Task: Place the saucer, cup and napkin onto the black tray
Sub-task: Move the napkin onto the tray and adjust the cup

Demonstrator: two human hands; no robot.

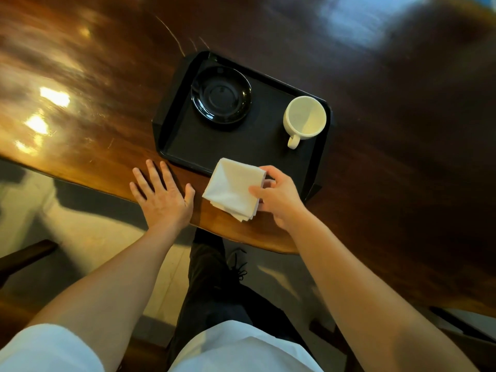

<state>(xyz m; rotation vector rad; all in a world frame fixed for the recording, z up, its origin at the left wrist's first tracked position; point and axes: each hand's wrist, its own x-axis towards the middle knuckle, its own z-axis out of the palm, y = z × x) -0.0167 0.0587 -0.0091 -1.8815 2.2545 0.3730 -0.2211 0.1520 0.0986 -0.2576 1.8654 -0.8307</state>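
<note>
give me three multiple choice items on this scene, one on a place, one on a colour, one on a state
1. Where does the saucer lie?
A. on the far left part of the black tray
B. on the bare table
C. under the cup

2. What colour is the cup?
A. black
B. red
C. cream white

3. What is the right hand doing?
A. resting flat on the table
B. holding the folded napkin
C. lifting the cup

Answers:
1 A, the saucer lies inside the tray rim, apart from the cup.
2 C, the cup shows pale cream against the dark tray.
3 B, thumb and fingers close on the napkin's edge; the left hand lies flat.
</note>
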